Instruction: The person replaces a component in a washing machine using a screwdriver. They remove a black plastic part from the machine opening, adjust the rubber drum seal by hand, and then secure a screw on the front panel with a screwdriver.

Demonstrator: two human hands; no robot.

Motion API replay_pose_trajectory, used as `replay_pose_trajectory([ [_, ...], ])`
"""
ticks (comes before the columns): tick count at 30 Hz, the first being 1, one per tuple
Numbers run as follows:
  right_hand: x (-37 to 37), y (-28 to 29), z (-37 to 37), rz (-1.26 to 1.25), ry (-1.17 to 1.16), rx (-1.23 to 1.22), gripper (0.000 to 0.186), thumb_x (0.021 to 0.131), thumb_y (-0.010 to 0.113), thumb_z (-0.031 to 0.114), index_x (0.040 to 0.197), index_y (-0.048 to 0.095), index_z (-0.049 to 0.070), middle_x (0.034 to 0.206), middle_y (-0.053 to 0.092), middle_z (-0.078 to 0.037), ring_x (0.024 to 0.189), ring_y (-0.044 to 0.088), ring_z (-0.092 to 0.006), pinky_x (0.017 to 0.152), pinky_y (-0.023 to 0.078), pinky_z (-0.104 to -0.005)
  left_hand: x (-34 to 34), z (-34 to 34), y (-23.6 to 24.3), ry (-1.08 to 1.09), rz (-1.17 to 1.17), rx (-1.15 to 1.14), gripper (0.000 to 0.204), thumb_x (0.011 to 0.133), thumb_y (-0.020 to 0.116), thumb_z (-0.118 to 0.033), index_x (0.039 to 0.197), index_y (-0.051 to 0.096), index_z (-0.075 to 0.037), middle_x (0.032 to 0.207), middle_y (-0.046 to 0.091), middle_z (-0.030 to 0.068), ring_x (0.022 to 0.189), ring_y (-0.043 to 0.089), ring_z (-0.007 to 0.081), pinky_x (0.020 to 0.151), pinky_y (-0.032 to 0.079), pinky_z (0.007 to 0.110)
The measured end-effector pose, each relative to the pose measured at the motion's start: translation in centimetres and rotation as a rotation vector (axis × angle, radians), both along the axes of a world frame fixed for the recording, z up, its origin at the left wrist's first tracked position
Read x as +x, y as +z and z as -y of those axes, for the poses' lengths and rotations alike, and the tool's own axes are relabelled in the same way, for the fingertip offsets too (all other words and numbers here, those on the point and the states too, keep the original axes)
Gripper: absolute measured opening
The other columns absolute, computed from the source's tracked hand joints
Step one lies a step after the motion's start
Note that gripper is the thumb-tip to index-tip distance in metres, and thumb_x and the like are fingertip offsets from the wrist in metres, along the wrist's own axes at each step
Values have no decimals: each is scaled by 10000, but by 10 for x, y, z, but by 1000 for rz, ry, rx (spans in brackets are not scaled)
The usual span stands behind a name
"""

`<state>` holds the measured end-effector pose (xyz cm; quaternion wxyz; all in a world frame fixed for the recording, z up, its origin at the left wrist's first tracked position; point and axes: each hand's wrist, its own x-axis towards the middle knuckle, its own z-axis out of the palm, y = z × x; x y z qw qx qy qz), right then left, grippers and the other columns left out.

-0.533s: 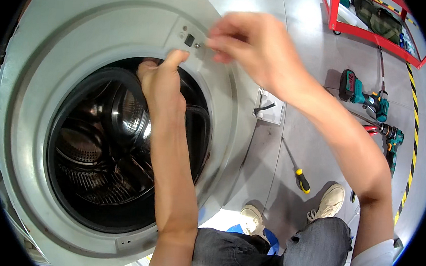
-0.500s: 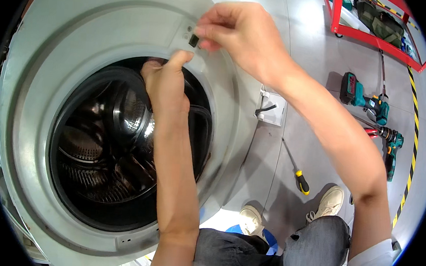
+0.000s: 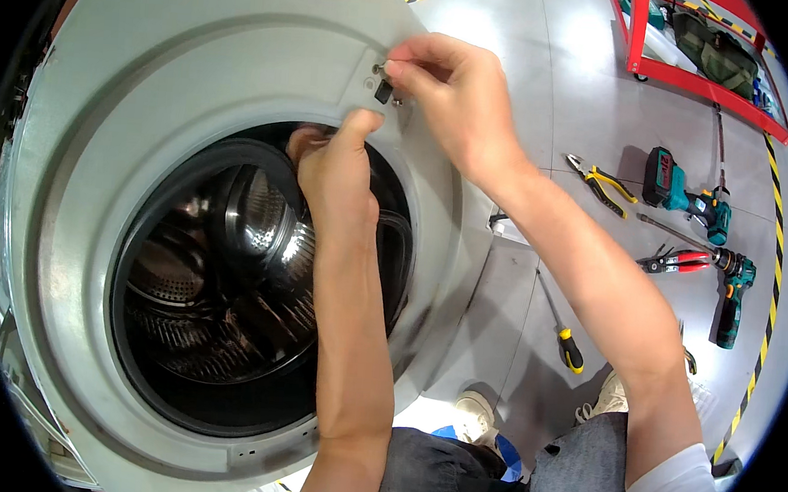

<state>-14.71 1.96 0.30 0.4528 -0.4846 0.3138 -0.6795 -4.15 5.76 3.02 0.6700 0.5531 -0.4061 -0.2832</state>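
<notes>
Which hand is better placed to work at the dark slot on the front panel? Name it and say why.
Probably the right hand: its fingertips are just above the dark slot. The left hand has its fingers inside the drum opening.

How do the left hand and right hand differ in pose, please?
The left hand has its fingers inside the round opening; the right hand is outside, at the front panel. The left hand's thumb stands apart from its fingers, while the right hand's thumb and forefinger nearly meet. Both are bare and close to the black slot.
</notes>
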Motion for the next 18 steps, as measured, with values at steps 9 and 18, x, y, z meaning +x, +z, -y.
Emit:
replay_pose_trajectory([
  [9,14,4,-4,97,-55,36,111,811,618,43,852,648,-55,736,660,-115,655,627,-146,624,493,-274,-3,-1,1,4,-13,-9,581,620,659,30,1121,382,130,1039,541,142,952,537,180,844,423,277],
  [18,23,7,-6,184,-92,86,103,830,603,30,868,631,-62,744,657,-98,657,622,-124,616,493,-256,2,3,-1,-115,-31,-54,551,650,636,27,1115,370,155,1040,547,173,943,557,188,842,430,272],
])
